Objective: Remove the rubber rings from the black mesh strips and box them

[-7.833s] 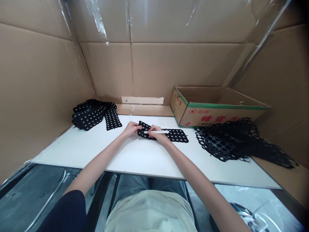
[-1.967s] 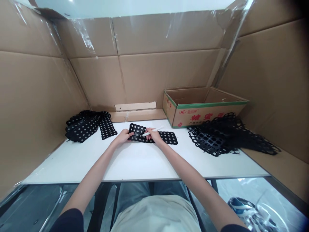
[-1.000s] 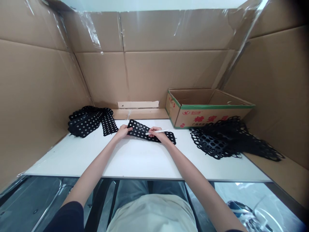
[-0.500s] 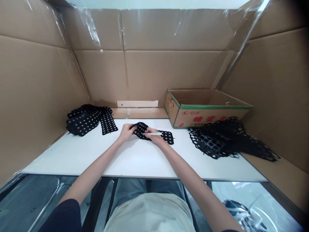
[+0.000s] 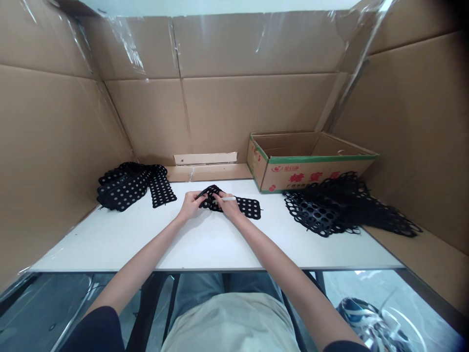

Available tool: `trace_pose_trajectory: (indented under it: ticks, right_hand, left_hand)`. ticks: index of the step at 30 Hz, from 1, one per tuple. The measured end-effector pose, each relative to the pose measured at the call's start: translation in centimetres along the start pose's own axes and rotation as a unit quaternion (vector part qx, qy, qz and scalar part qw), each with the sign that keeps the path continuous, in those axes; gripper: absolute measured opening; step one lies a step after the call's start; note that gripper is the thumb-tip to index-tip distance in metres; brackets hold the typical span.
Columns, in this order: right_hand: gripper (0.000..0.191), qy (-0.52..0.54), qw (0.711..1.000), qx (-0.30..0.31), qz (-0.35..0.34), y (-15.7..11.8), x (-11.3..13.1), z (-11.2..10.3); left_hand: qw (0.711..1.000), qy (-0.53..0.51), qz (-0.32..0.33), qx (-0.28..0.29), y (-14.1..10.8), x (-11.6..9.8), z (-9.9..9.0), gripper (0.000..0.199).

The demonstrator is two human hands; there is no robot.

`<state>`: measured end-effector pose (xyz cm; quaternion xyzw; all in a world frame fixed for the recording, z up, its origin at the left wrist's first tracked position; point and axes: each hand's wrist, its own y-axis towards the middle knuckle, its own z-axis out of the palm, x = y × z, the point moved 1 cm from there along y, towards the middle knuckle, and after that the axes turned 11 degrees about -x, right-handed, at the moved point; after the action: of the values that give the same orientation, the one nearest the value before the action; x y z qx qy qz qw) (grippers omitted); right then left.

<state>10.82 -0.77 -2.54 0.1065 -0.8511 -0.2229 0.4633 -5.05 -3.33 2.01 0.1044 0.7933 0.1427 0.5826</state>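
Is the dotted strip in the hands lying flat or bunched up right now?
Partly bunched: the dotted strip is raised and curled between the left hand and right hand, while its right end lies flat.

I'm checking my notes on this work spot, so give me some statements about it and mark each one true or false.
1. The right hand holds a white tool. True.
2. The left hand is away from the strip. False: the left hand grips one end of the strip.
3. The box has green edging. True.
4. The netting lies inside the box. False: the netting is outside, at the front of the box.
5. The dotted pile lies left of the strip. True.
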Motion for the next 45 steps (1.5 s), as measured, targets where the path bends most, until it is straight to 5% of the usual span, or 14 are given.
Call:
trace_pose_trajectory:
  ticks: [5,9,14,21,30,36,45]
  right_hand:
    - [0.043,0.142,0.986,-0.01,0.083,0.5,-1.3,0.4]
    - [0.041,0.275,0.947,0.023,0.164,0.9,-1.8,-0.2]
    - [0.033,0.351,0.921,0.046,0.163,1.0,-2.1,-1.2]
    - [0.009,0.298,0.944,0.058,0.131,1.0,-2.4,-2.5]
    - [0.014,0.262,0.954,0.103,0.103,0.4,-1.3,-3.1]
    - [0.019,0.232,0.963,0.113,0.084,0.3,-2.0,-2.5]
    - [0.032,0.082,0.993,0.083,-0.012,0.2,-1.3,-1.6]
  left_hand:
    - [0.998,-0.026,-0.06,-0.006,1.0,0.9,-0.4,0.035]
    - [0.994,-0.008,-0.097,-0.043,2.2,2.2,-1.5,0.033]
    - [0.984,0.049,-0.155,-0.078,2.9,4.3,-2.4,0.025]
    - [0.971,0.076,-0.193,-0.121,3.5,5.9,-3.1,0.017]
    - [0.969,0.039,-0.207,-0.131,3.9,6.1,-3.4,0.018]
    - [0.952,-0.067,-0.243,-0.173,3.5,4.2,-2.8,0.021]
    - [0.976,-0.125,-0.149,-0.099,1.8,0.9,-1.0,0.033]
